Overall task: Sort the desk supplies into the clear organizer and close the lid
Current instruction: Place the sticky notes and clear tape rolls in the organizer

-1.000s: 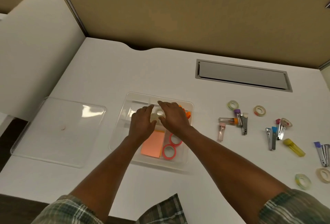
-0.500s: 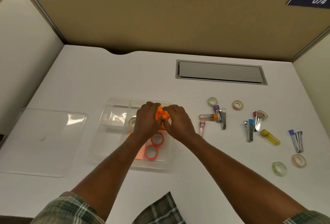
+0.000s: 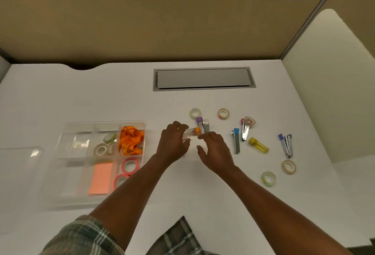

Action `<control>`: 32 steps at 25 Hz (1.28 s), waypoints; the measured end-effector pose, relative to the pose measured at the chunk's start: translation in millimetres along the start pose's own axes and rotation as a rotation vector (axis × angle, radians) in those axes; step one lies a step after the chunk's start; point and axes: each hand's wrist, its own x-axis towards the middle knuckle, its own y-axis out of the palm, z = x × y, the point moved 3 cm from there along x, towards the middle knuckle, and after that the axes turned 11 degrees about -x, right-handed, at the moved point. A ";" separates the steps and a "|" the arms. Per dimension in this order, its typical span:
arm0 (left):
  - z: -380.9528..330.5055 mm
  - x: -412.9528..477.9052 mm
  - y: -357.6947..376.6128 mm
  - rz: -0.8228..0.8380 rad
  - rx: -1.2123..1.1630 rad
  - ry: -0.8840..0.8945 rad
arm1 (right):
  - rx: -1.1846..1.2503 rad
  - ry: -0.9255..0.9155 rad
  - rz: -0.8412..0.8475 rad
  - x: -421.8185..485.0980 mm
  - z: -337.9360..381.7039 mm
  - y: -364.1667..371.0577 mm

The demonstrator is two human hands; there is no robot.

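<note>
The clear organizer sits at the left with its lid off beside it. It holds an orange bundle, pink tape rings, orange sticky notes and pale tape rolls. To its right, my left hand curls its fingers over the left end of a clear tube with an orange cap. My right hand hovers open just right of it, with its fingertips near the cap. A purple-capped tube lies just behind.
Loose on the desk to the right lie tape rolls, a yellow tube and small metal clippers. A grey cable hatch is set into the desk behind. Partition walls close off the back and right.
Both hands left the organizer, where they had set the orange bundle, and moved right to the loose supplies. My left hand now grips the orange-capped tube. The view has swung right.
</note>
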 end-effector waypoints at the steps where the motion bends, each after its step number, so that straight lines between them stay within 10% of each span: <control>1: -5.4 4.2 6.2 0.014 0.012 0.005 | -0.005 0.018 0.007 -1.8 -12.6 -0.7; 32: -29.0 109.6 72.0 0.282 0.248 -0.194 | -0.271 -0.110 0.296 96.8 -113.7 14.8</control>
